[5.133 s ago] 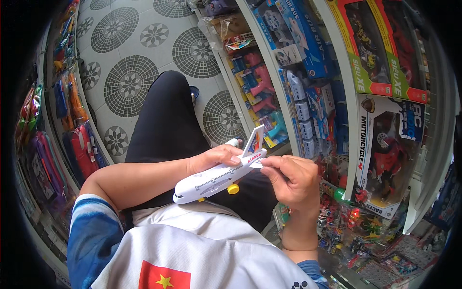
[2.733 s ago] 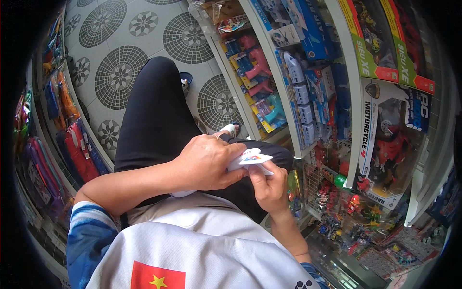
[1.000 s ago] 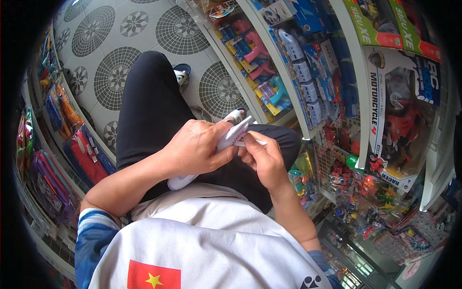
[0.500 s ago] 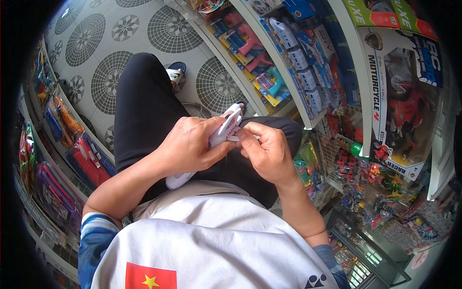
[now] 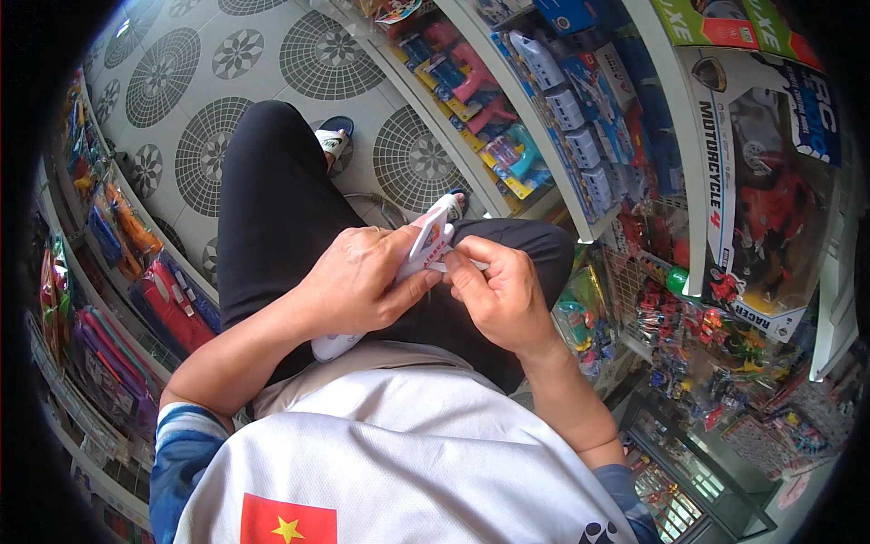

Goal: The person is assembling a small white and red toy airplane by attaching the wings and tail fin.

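A white toy airplane (image 5: 333, 346) with red lettering lies across my lap, its rounded nose near my shirt hem and its tail fin (image 5: 430, 238) pointing away from me. My left hand (image 5: 358, 276) is closed round the body just below the fin, hiding the middle of the toy. Beside the tail, my right hand (image 5: 494, 286) pinches a small flat white piece (image 5: 478, 267) between thumb and forefinger. This piece touches the tail or sits right against it; whether it is attached, I cannot tell.
Shelves on the right hold boxed toys, including a red motorcycle box (image 5: 757, 199) and a white toy train (image 5: 564, 109). Packaged goods (image 5: 172, 304) line a rack on the left. Patterned floor tiles (image 5: 263, 77) lie beyond my knees.
The toy airplane has turned slightly, so its tail fin now shows more of its broad printed side. Both hands keep their grip in nearly the same place.
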The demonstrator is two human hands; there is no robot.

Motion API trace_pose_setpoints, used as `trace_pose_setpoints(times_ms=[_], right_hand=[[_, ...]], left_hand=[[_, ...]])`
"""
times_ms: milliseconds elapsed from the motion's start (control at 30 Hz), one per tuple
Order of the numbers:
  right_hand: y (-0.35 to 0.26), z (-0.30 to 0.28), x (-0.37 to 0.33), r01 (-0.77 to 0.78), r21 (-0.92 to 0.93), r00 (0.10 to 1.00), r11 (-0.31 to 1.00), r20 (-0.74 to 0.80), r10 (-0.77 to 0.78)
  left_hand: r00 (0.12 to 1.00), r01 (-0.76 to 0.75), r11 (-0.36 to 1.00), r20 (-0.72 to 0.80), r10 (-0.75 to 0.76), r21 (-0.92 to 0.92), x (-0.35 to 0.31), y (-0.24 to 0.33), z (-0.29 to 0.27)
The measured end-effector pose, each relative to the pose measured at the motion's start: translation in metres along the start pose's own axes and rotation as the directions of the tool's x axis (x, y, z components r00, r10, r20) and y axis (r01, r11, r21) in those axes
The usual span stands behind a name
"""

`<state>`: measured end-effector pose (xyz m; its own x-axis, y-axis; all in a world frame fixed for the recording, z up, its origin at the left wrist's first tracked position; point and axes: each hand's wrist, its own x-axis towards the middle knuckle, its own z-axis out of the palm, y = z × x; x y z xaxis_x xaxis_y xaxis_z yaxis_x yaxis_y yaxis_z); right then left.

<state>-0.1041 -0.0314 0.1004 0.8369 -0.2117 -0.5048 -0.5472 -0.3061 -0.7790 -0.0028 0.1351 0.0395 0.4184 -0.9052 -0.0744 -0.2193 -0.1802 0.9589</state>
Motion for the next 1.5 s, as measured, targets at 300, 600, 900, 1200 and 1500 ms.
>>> trace_pose_setpoints(times_ms=[300,600,900,1200,1500], right_hand=[[0.005,0.004,-0.003,-0.015,-0.012,1.000,1.000,0.009,0.015],[0.000,0.003,-0.005,-0.001,-0.009,1.000,1.000,0.010,0.001],[-0.002,0.004,0.000,0.068,-0.088,0.994,0.994,-0.084,-0.075],[-0.008,0.002,0.003,0.282,-0.215,0.928,0.935,-0.187,-0.323],[-0.033,-0.042,0.014,0.612,-0.239,0.782,0.754,0.325,-0.532]], left_hand=[[0.999,-0.040,0.998,0.005,0.040,0.055,-0.002,-0.002,0.003],[0.999,-0.052,0.995,0.019,0.050,0.081,-0.002,0.000,0.003],[0.998,-0.010,0.999,0.056,0.008,0.051,0.001,0.001,0.000],[0.995,0.061,0.997,0.088,-0.057,-0.044,0.010,0.002,-0.005],[0.706,0.618,0.553,0.704,-0.078,-0.559,0.012,0.002,-0.017]])
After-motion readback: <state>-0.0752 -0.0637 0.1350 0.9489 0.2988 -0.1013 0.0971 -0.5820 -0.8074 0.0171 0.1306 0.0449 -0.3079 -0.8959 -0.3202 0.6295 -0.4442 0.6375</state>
